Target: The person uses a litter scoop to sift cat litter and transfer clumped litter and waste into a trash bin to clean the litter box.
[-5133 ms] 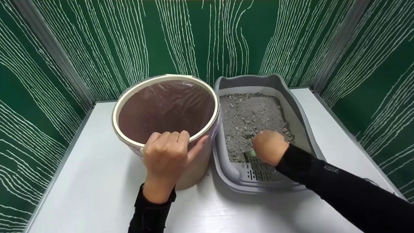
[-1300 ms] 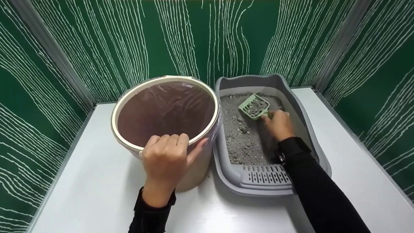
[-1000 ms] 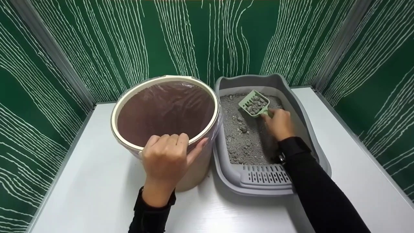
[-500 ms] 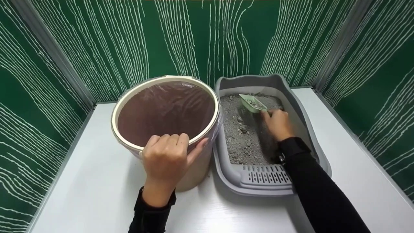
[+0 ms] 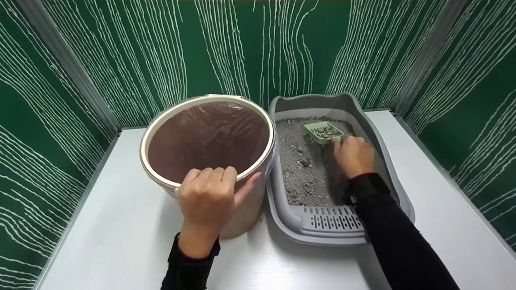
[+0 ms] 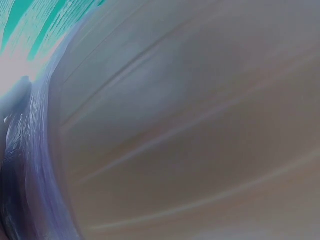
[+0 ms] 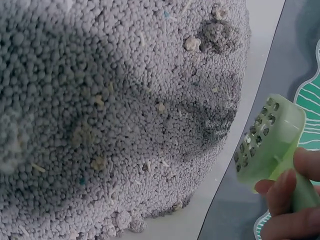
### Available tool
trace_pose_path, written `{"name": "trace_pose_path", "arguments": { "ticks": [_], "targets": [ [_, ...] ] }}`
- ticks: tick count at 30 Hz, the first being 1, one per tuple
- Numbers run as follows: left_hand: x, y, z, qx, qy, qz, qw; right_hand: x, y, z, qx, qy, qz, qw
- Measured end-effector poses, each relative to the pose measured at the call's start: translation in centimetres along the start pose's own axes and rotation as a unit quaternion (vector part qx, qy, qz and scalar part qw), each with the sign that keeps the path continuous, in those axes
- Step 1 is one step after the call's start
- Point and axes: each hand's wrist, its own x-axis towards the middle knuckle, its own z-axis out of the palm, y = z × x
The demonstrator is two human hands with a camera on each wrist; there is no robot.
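Observation:
My left hand (image 5: pixel 207 197) grips the near rim of a round trash bin (image 5: pixel 242 215), fingers over the edge and thumb along its outer side. A clear plastic bag (image 5: pixel 231 105) lines the bin and folds over its rim. In the right wrist view, fingers and thumb of my right hand (image 7: pixel 290 200) curl round the handle of a green slotted litter scoop (image 7: pixel 275 135). From the head view, the scoop holds grey clumps and hangs over the far part of the litter box (image 5: pixel 282 219). Grey cat litter (image 5: pixel 298 177) fills the box, with darker clumps near its middle.
Bin and litter box stand side by side on a white table (image 5: pixel 121 241). Green panels with white wavy lines (image 5: pixel 250 48) rise behind and at both sides. A slotted step (image 5: pixel 332 219) forms the litter box's near end.
The scoop has gone from the near end of the litter to the far part, picking up clumps. It has since tipped back and forth and shifted slightly right. The left hand stays put.

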Motion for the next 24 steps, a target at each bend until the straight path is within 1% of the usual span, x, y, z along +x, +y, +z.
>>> {"name": "trace_pose_path", "arguments": {
  "ticks": [3, 6, 12, 17, 24],
  "targets": [
    [-0.04, 0.00, -0.01, -0.001, 0.000, 0.000, 1.0000, -0.14, -0.04, -0.18, -0.002, 0.013, -0.020, 1.000],
    [-0.09, -0.02, 0.04, 0.000, -0.001, 0.000, 1.0000, -0.17, -0.11, -0.33, -0.001, 0.015, -0.028, 1.000],
    [-0.14, -0.03, 0.14, 0.002, -0.002, 0.001, 1.0000, -0.14, -0.01, -0.24, 0.010, 0.017, -0.032, 0.999],
    [-0.13, -0.01, 0.19, 0.001, -0.001, 0.001, 1.0000, -0.14, 0.21, -0.03, 0.010, 0.028, -0.040, 0.999],
    [-0.07, 0.02, 0.11, 0.002, -0.002, -0.001, 1.0000, -0.17, 0.20, 0.15, 0.012, 0.030, -0.032, 0.999]
  ]
}}
